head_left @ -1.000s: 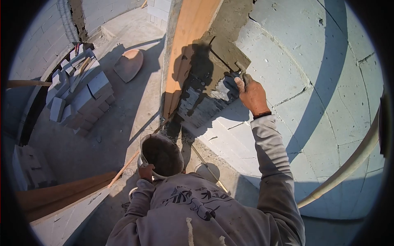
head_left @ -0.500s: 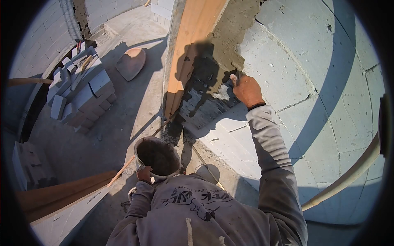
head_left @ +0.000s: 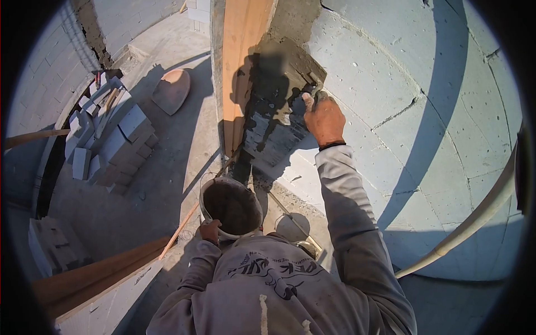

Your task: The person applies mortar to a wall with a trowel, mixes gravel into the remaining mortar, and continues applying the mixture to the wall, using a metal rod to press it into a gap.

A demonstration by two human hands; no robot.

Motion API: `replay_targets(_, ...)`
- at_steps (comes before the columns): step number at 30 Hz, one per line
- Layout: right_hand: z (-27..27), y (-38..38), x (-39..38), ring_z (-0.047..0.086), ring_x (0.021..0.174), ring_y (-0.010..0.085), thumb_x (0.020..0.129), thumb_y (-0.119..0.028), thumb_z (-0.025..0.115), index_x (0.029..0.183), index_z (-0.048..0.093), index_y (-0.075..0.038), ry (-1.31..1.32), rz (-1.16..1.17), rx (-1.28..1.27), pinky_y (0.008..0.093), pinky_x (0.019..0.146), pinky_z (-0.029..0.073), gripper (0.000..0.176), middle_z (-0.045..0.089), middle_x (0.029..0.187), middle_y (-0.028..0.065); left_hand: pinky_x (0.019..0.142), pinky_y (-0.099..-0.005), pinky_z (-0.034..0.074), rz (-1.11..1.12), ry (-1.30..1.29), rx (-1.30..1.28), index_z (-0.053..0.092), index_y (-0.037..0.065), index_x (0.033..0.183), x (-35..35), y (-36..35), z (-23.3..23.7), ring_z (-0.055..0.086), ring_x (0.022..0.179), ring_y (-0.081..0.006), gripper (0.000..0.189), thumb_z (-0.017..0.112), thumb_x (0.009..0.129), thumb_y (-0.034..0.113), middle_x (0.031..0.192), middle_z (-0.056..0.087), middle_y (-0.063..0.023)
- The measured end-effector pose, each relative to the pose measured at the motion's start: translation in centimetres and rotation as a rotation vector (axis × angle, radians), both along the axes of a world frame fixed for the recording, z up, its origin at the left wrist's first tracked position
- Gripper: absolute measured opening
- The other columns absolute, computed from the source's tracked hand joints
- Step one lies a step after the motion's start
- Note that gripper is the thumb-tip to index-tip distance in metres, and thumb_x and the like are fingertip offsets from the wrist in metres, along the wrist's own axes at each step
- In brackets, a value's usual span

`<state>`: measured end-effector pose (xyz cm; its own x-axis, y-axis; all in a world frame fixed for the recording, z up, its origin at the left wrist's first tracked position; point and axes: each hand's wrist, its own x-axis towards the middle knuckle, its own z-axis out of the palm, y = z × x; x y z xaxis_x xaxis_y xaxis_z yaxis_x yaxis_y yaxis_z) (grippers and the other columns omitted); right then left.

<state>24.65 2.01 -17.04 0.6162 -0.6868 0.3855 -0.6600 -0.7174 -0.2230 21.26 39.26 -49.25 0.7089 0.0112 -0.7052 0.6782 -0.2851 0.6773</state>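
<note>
My right hand [head_left: 325,120] is closed round the handle of a trowel [head_left: 317,81], held against the wall beside a wooden frame. Its blade is hard to tell from the wet grey mortar [head_left: 290,64] it touches. Below that lies a thinner, streaky patch of mortar on the pale blocks. At waist height my left hand [head_left: 210,230] grips the left side of a bucket [head_left: 255,207], tilted with its mouth up towards me. Dark grey mortar [head_left: 226,206] shows inside it.
An upright wooden frame [head_left: 237,72] borders the mortar on the left. Stacked pale blocks [head_left: 120,142] and a shallow pan [head_left: 171,92] are on the floor at left. A pale hose or pole [head_left: 463,237] curves along the right. A plank [head_left: 100,268] lies at lower left.
My right hand and the trowel have moved up along the wall, over the wet mortar. The bucket, still in my left hand, shows slightly further right as the view shifts.
</note>
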Motion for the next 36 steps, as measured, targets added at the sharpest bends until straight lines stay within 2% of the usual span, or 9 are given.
replay_targets(4, 0.5, -1.3, -1.2, 0.060, 0.078, 0.0417, 0.091, -0.042, 0.053, 0.090, 0.056, -0.001, -0.175, 0.106, -0.133, 0.0480, 0.064, 0.046, 0.041, 0.060, 0.085, 0.0232, 0.042, -0.0340, 0.036, 0.066, 0.026, -0.057, 0.057, -0.004, 0.065, -0.7, -0.2, 0.4, 0.046, 0.041, -0.0189, 0.023, 0.067, 0.057, 0.015, 0.053, 0.051, -0.0064)
replay_targets(7, 1.4, -1.3, -2.0, 0.063, 0.078, 0.0384, 0.089, -0.044, 0.054, 0.105, 0.056, 0.000, -0.037, 0.145, -0.111, 0.0459, 0.064, 0.050, 0.046, 0.061, 0.088, 0.0199, 0.041, -0.0333, 0.035, 0.068, 0.073, -0.045, 0.057, -0.003, 0.067, -1.1, -0.1, -0.2, 0.045, 0.042, -0.0180, 0.023, 0.067, 0.057, 0.015, 0.054, 0.050, -0.0050)
replay_targets(11, 0.6, -1.4, -1.8, 0.064, 0.077, 0.0367, 0.088, -0.042, 0.056, 0.104, 0.055, -0.001, 0.079, 0.272, -0.157, 0.0444, 0.064, 0.051, 0.043, 0.061, 0.088, 0.0189, 0.042, -0.0342, 0.036, 0.089, 0.049, -0.063, 0.057, -0.003, 0.065, -1.2, -0.4, 1.1, 0.046, 0.044, -0.0185, 0.023, 0.068, 0.057, 0.016, 0.054, 0.050, -0.0058)
replay_targets(13, 0.9, -1.3, -1.2, 0.063, 0.079, 0.0381, 0.088, -0.042, 0.057, 0.103, 0.056, -0.001, 0.133, 0.292, -0.130, 0.0451, 0.066, 0.051, 0.043, 0.061, 0.089, 0.0202, 0.035, -0.0325, 0.030, 0.121, -0.002, -0.051, 0.056, 0.001, 0.060, -1.3, 0.0, 0.8, 0.040, 0.034, -0.0172, 0.022, 0.069, 0.059, 0.018, 0.045, 0.046, -0.0074)
replay_targets(18, 1.6, -1.3, -0.2, 0.063, 0.079, 0.0379, 0.087, -0.038, 0.058, 0.103, 0.058, -0.002, 0.255, 0.331, -0.162, 0.0452, 0.066, 0.051, 0.040, 0.062, 0.090, 0.0211, 0.034, -0.0325, 0.031, 0.159, -0.045, -0.039, 0.055, 0.000, 0.059, -1.8, 0.9, -2.9, 0.039, 0.034, -0.0173, 0.021, 0.068, 0.060, 0.017, 0.045, 0.045, -0.0072)
replay_targets(23, 0.4, -1.7, 0.0, 0.065, 0.078, 0.0333, 0.083, -0.033, 0.061, 0.102, 0.059, -0.003, 0.239, 0.404, -0.460, 0.0430, 0.070, 0.051, 0.036, 0.061, 0.090, 0.0202, 0.034, -0.0327, 0.031, 0.217, 0.000, -0.010, 0.055, 0.000, 0.059, -1.9, 0.7, -1.6, 0.039, 0.034, -0.0177, 0.022, 0.068, 0.060, 0.017, 0.046, 0.045, -0.0079)
replay_targets(25, -0.5, -2.0, 1.0, 0.065, 0.078, 0.0325, 0.082, -0.033, 0.062, 0.101, 0.059, -0.003, 0.234, 0.359, -0.462, 0.0427, 0.071, 0.050, 0.035, 0.062, 0.089, 0.0195, 0.034, -0.0329, 0.031, 0.192, -0.026, -0.016, 0.055, 0.000, 0.059, -1.9, 1.5, -4.0, 0.039, 0.034, -0.0181, 0.023, 0.069, 0.060, 0.017, 0.046, 0.045, -0.0083)
replay_targets(30, 0.4, -1.0, 1.7, 0.063, 0.085, 0.0305, 0.080, -0.025, 0.061, 0.096, 0.063, -0.004, 0.304, 0.247, -0.303, 0.0408, 0.074, 0.047, 0.026, 0.064, 0.087, 0.0155, 0.040, -0.0335, 0.035, 0.212, 0.011, -0.024, 0.056, -0.002, 0.060, -1.3, 1.8, -2.3, 0.044, 0.040, -0.0185, 0.024, 0.069, 0.058, 0.017, 0.050, 0.049, -0.0077)
replay_targets(36, 0.9, -0.7, 1.2, 0.065, 0.081, 0.0359, 0.081, -0.040, 0.064, 0.085, 0.064, -0.002, 0.246, 0.194, -0.098, 0.0437, 0.070, 0.051, 0.038, 0.066, 0.079, 0.0197, 0.044, -0.0341, 0.038, 0.202, 0.051, -0.028, 0.059, -0.005, 0.063, -1.2, 2.7, -2.3, 0.048, 0.045, -0.0184, 0.024, 0.069, 0.058, 0.016, 0.053, 0.052, -0.0068)
